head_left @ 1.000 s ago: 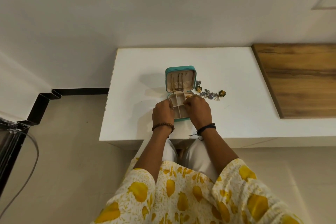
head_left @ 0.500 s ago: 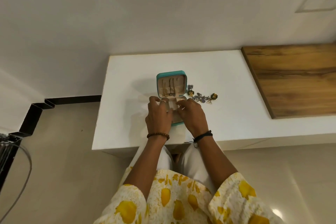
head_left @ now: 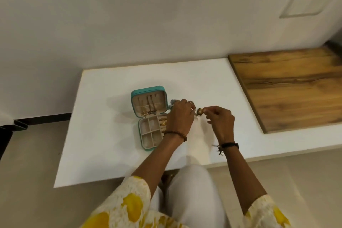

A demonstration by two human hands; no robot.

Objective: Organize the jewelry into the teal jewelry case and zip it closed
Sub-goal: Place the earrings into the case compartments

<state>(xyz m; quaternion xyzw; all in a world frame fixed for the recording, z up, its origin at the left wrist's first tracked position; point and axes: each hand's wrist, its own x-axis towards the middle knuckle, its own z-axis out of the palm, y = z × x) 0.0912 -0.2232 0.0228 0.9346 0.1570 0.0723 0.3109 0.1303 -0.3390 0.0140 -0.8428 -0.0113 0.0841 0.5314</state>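
The teal jewelry case (head_left: 150, 116) lies open on the white table (head_left: 103, 135). Just right of it, her right hand (head_left: 221, 122) pinches a flower-shaped jewelry piece (head_left: 199, 111); her left hand (head_left: 180, 116) curls beside it, grip unclear.

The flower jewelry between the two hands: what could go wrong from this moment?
1. The flower jewelry is pinched at one end by the right hand, and its other end lies under the left hand; pulling apart might strain or tangle it.
2. The left wrist hangs over the open teal jewelry case; moving back, it may knock the upright lid or the gold pieces in the compartment.
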